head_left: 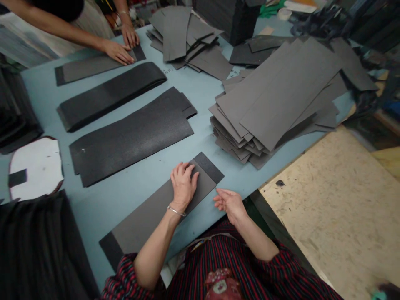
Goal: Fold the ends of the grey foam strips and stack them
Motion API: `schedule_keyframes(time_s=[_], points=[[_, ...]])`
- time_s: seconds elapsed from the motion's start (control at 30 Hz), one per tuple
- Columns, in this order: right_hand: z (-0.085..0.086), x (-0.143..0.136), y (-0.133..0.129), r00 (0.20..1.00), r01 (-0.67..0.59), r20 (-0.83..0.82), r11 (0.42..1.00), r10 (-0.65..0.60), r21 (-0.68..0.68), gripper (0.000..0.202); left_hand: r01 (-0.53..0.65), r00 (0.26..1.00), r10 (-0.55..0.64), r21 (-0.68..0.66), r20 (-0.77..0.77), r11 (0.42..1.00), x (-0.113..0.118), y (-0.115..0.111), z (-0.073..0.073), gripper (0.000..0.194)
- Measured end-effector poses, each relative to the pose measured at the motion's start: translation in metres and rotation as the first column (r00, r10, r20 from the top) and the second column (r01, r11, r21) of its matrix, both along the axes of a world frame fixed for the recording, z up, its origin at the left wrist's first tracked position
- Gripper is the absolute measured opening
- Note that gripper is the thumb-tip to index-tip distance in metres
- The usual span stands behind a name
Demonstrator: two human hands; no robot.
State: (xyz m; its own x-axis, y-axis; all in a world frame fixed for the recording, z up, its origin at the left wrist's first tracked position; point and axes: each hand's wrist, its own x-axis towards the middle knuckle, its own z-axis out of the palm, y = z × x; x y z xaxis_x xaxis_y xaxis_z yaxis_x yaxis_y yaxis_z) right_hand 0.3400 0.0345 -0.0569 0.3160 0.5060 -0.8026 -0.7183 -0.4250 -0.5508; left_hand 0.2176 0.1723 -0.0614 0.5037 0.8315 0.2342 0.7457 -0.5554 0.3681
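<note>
A grey sheet lies slantwise on a longer black strip, whose dark ends show beyond it at both sides. My left hand rests on the grey sheet near its right end, palm down with the fingers a little apart. Beside the sheet's near right corner is my right hand, its fingers curled and the thumb and forefinger tips brought together. Whether anything is pinched between those tips is too small to tell.
A tall pile of grey sheets stands to the right, with more sheets behind. Black folded strips lie across the blue table. Another person's hands press a sheet at the far left. A wooden board adjoins the table.
</note>
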Motion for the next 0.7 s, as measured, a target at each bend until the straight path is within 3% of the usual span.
schedule_keyframes(time_s=[0.13,0.33,0.47,0.7], points=[[0.007,0.0,0.01,0.989,0.097,-0.103,0.993,-0.104,-0.067,0.009,-0.042,0.999,0.044,-0.074,0.032,0.996,0.004,0.015,-0.008,0.027],[0.009,-0.007,0.025,0.959,0.211,-0.161,0.967,-0.233,-0.144,0.008,-0.078,0.996,0.081,-0.115,0.024,0.99,0.009,0.014,-0.005,0.028],[0.006,-0.01,0.035,0.96,0.235,-0.105,0.949,-0.261,-0.211,0.012,-0.091,0.995,0.095,-0.123,0.029,0.988,0.01,0.014,-0.005,0.027],[-0.003,-0.015,0.045,0.978,0.205,0.077,0.946,-0.191,-0.25,0.021,-0.106,0.993,0.113,-0.132,0.044,0.986,0.011,0.013,-0.006,0.025]])
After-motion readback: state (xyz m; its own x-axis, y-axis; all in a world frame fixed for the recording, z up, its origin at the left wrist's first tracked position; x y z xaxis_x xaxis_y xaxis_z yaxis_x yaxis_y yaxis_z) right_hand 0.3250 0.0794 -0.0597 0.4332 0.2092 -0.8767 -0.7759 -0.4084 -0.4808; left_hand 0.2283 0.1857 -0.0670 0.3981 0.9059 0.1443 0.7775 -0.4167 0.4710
